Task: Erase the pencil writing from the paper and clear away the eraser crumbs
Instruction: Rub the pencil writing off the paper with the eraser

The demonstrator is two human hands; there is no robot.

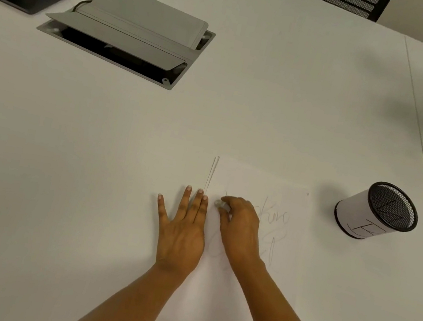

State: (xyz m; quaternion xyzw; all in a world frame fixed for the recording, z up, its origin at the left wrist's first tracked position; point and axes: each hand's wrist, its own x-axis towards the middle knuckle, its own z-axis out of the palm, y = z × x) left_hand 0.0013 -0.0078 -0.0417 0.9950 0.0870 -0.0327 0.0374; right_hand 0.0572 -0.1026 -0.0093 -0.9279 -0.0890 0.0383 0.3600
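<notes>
Head view: left hand point(182, 229) flat on paper point(235, 306), right hand point(239, 227) pinching half-hidden eraser point(218, 203), writing point(276, 217) faint.

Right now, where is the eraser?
In the head view, the eraser is pinched in the right hand, on the paper near its left edge, beside the left hand.

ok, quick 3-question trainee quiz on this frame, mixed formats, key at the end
1. True or false: the left hand lies flat, fingers spread, at the left edge of the paper.
2. What does the right hand pinch? A) a pencil B) a small white eraser C) a cloth
3. Where is the mesh pen cup relative to the paper, and does it stand upright?

Key
1. True.
2. B.
3. To the right of the paper, apart from it, tipped on its side with its open mouth showing.
</notes>
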